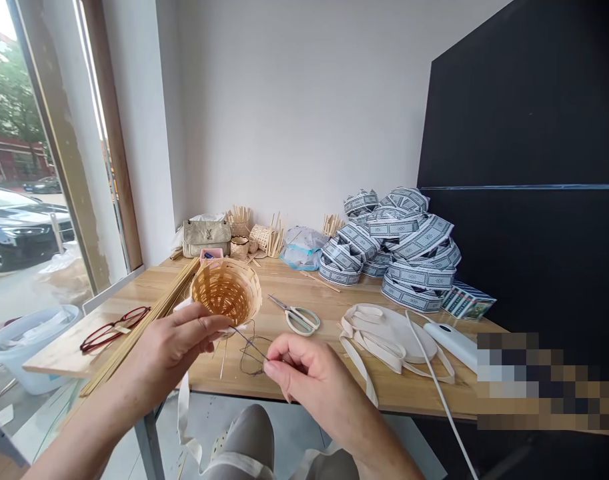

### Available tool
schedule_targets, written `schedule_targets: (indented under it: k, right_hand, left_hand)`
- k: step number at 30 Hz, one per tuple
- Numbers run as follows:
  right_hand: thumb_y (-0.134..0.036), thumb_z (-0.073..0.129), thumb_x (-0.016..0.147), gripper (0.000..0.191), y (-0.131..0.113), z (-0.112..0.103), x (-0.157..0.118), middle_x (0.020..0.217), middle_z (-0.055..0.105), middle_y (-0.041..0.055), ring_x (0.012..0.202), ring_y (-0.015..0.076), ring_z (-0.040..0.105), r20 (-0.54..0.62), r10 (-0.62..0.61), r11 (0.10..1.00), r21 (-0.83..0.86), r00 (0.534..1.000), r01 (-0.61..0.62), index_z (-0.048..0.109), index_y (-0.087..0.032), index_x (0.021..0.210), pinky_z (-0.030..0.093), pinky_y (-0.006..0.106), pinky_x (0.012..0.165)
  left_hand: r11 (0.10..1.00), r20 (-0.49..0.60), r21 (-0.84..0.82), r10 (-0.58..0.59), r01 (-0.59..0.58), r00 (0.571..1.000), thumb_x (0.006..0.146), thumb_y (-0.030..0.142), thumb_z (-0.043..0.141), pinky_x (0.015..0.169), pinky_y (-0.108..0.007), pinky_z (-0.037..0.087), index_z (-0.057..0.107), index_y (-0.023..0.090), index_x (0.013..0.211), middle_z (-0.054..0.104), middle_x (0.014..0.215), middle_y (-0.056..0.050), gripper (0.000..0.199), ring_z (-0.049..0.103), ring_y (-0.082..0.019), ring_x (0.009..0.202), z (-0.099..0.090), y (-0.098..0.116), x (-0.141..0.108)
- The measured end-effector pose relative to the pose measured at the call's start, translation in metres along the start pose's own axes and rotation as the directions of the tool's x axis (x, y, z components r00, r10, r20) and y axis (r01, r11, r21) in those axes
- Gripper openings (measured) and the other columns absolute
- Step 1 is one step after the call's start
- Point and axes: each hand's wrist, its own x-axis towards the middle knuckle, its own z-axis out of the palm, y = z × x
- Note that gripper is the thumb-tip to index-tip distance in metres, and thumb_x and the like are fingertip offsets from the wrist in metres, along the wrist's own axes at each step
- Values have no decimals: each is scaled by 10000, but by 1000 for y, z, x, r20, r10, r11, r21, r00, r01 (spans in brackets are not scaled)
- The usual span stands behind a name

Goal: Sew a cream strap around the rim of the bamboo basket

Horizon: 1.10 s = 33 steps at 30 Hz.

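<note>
A small woven bamboo basket (227, 293) is tilted so that its hollow inside faces me. My left hand (177, 347) grips the basket's near rim, thumb and fingers pinched there. A dark thread (249, 343) runs from that rim to my right hand (297, 367), whose thumb and forefinger are pinched together on it. Loose loops of the thread hang between the hands. A white fabric strip (183, 407) dangles below the basket over the table's front edge. Whether a needle is on the thread is too small to tell.
Scissors (299, 317) lie behind my right hand. Red glasses (115, 330) and long bamboo strips (149, 313) are left. Cream tape (379, 333) and a white cord (441, 393) lie right. Patterned rolled bands (409, 247), a handbag (207, 238) and a plastic bag (303, 247) stand at the back.
</note>
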Motion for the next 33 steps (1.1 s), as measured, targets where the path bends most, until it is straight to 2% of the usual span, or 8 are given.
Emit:
schedule_targets:
  k: [6, 9, 11, 13, 16, 20, 24, 33]
  right_hand:
    - [-472, 600, 748, 311, 51, 8, 17, 553, 492, -44, 409, 62, 360, 119, 105, 962, 238, 987, -131, 555, -166, 708, 243, 201, 410]
    - [-441, 613, 759, 290, 62, 12, 16, 525, 449, -60, 441, 100, 406, -117, 83, 984, 164, 990, -63, 581, -176, 871, 291, 218, 433]
    - [-330, 584, 808, 170, 60, 15, 13, 593, 487, -31, 516, 128, 459, -450, -132, 991, -93, 883, 100, 573, -189, 903, 369, 247, 491]
    - [-204, 548, 843, 40, 51, 20, 10, 724, 541, 21, 631, 147, 518, -555, -488, 857, -452, 674, 248, 577, -194, 869, 429, 268, 583]
    - [-80, 486, 870, 159, 32, 27, 11, 770, 571, 47, 686, 148, 524, -261, -839, 483, -761, 477, 434, 606, -176, 913, 438, 255, 619]
    - [-59, 440, 891, 209, 11, 29, 19, 671, 581, 40, 608, 145, 469, 63, -934, 145, -830, 350, 538, 642, -100, 925, 400, 279, 565]
    - [-69, 505, 865, 162, 3, 25, 27, 633, 585, 23, 613, 142, 469, 146, -947, 42, -827, 287, 560, 664, -92, 877, 374, 295, 560]
    - [-16, 440, 829, 317, -6, 36, 18, 631, 544, -14, 655, 126, 434, 173, -959, 29, -733, 226, 680, 544, -150, 561, 316, 318, 599]
  left_hand:
    - [999, -110, -2, -47, 47, 993, 870, 89, 455, 502, -118, 493, 665, 207, 1010, 585, 670, 13, 278, 591, -58, 507, 6, 7, 3]
    - [995, -127, -15, -98, 97, 987, 852, 81, 459, 497, -121, 496, 686, 184, 982, 590, 654, 6, 282, 598, -62, 502, 7, 10, 6]
    - [989, -127, -36, -144, 140, 981, 839, 84, 463, 492, -128, 499, 699, 167, 960, 588, 637, 3, 279, 602, -69, 496, 7, 11, 7]
    - [982, -126, -66, -183, 176, 975, 824, 88, 467, 486, -132, 500, 712, 159, 929, 581, 608, 6, 276, 601, -74, 486, 8, 12, 10]
    - [967, -131, -134, -234, 216, 963, 800, 94, 480, 464, -133, 490, 729, 166, 875, 566, 565, 17, 270, 577, -70, 449, 9, 14, 14]
    - [923, -125, -271, -314, 273, 941, 772, 125, 523, 414, -136, 475, 741, 169, 812, 575, 565, 13, 226, 544, -66, 409, 10, 18, 17]
    - [869, -72, -380, -370, 317, 926, 743, 146, 556, 387, -136, 470, 750, 167, 767, 581, 571, 3, 196, 543, -69, 398, 9, 19, 16]
    - [874, -27, -382, -335, 300, 942, 754, 197, 583, 387, -145, 464, 770, 214, 739, 580, 565, -14, 188, 580, -105, 445, 13, 19, 9]
